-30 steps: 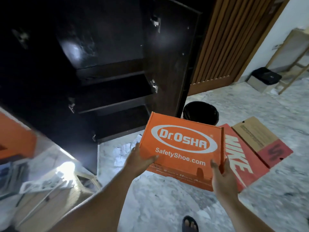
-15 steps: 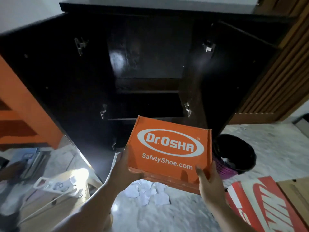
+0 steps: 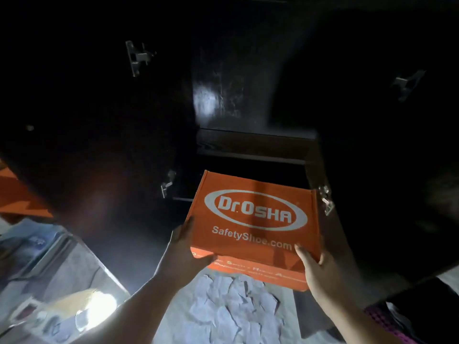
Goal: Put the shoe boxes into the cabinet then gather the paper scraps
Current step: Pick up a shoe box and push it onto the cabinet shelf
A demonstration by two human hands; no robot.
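An orange Dr.Osha shoe box (image 3: 253, 219) hangs in the air in front of the dark open cabinet (image 3: 248, 145), its far edge level with the lower shelf opening. My left hand (image 3: 185, 254) grips the box's near left corner. My right hand (image 3: 315, 266) grips its near right corner, thumb on the lid. Several white crumpled paper scraps (image 3: 233, 309) lie on the marble floor under the box. The inside of the cabinet is too dark to show what it holds.
Both cabinet doors stand open, the left door (image 3: 99, 145) and the right door (image 3: 385, 170) flanking the opening. A black bin (image 3: 422, 314) with a pink liner sits at the lower right. The glossy left door reflects clutter at the lower left.
I have stepped closer to the cabinet and carried the orange box forward and up to the shelf opening. The Nike box on the floor has left the view.
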